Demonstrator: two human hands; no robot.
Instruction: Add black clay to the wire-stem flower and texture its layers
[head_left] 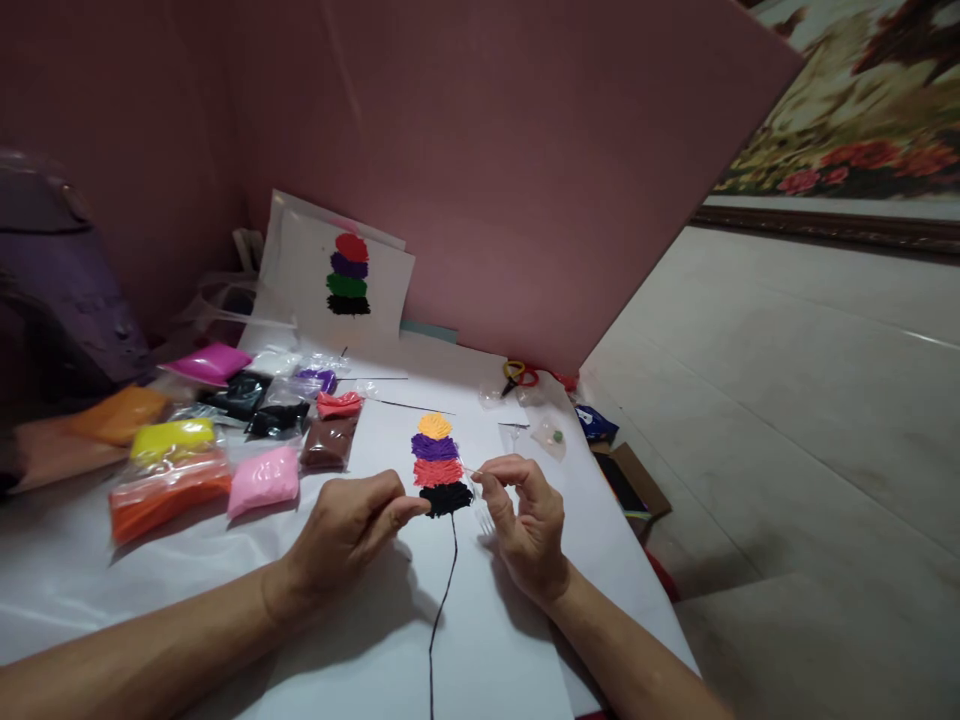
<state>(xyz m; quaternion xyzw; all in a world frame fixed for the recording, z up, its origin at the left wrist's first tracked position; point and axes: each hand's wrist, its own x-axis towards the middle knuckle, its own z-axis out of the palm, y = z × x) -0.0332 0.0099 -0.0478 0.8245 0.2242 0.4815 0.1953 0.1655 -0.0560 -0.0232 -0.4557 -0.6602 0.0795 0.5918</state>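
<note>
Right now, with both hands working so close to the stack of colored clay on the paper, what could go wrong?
1. The left hand has fingertips touching the black clay patch; a push could smear it into the red patch.
2. The right hand pinches a thin tool aimed at the stack; a slip might gouge the purple patch.
3. A forearm could drag across the black line below and shift it.
</note>
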